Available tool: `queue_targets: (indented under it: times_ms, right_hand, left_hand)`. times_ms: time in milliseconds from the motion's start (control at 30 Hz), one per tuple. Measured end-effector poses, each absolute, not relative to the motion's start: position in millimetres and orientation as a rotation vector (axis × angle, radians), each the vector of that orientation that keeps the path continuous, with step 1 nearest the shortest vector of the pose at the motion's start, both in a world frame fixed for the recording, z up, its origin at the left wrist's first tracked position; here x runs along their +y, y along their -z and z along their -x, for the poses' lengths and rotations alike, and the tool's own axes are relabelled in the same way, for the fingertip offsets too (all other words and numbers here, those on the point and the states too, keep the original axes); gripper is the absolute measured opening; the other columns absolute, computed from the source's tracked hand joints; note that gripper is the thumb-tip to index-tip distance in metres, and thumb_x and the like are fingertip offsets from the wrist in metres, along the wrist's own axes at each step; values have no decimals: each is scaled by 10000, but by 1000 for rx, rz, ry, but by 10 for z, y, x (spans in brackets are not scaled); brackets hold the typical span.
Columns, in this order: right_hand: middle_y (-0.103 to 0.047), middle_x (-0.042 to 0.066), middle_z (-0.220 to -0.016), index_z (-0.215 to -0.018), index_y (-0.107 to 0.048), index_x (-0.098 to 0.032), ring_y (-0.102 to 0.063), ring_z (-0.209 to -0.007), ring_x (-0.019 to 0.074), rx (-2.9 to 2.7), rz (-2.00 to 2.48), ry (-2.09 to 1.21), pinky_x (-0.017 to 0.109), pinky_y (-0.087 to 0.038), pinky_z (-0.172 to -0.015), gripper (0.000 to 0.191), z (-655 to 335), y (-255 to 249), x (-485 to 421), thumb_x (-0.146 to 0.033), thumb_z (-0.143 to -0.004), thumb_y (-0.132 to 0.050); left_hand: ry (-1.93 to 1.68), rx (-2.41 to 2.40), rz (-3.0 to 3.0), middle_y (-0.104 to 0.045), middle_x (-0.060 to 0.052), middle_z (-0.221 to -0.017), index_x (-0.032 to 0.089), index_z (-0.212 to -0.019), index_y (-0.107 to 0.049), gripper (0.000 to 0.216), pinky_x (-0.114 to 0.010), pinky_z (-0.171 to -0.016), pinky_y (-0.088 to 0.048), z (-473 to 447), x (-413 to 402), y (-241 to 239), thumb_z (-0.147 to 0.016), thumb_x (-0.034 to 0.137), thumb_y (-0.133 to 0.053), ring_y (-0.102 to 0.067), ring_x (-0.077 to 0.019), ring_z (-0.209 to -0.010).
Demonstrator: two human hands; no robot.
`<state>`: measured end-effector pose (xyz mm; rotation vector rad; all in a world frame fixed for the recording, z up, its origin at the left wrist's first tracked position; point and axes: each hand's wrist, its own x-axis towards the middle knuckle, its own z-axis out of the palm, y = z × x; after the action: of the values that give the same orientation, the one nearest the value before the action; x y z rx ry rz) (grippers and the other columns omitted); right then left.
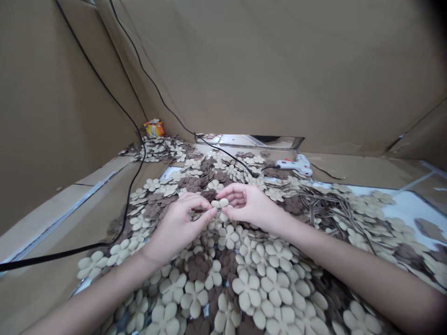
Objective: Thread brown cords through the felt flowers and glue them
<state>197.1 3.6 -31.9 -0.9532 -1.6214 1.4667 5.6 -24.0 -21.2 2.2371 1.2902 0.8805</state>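
My left hand (181,223) and my right hand (249,205) meet over a heap of flat flower cut-outs (244,279), beige and dark brown. The left hand's fingers pinch a thin dark brown strip (202,211) that points toward the right hand. The right hand's fingertips pinch a small beige flower cut-out (220,203) held just above the heap, and the strip's end reaches its underside. Both forearms come in from the bottom edge.
A white glue gun (295,165) lies at the back right with its black cable (132,177) running left across the table. A bundle of brown strips (324,209) lies to the right. An orange packet (153,128) sits in the far left corner. Cardboard walls (279,70) enclose the table.
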Motion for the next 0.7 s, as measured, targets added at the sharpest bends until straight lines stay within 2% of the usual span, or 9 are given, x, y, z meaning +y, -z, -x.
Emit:
queue_targets:
  times_ms: [400, 700]
  right_hand:
    - [-670, 28, -814, -944, -637, -146, -627, -701, 99, -1521, 1024, -1604, 228, -504, -682, 237, -1972, 268, 33, -242, -733, -689]
    - [-672, 23, -795, -919, -629, -150, -643, -691, 114, -1546, 1001, -1546, 259, -542, -690, 300, -1970, 305, 34, -202, -649, -748]
  left_hand:
    - [-943, 1316, -2235, -667, -32, -875, 212, -709, -651, 143, -336, -856, -420, -41, -241, 223, -826, 283, -608, -567, -201, -923]
    - [-942, 1307, -2231, -661, -32, -871, 213, -718, -653, 146, -335, -854, -421, -40, -249, 234, -827, 300, -608, -567, -198, -911]
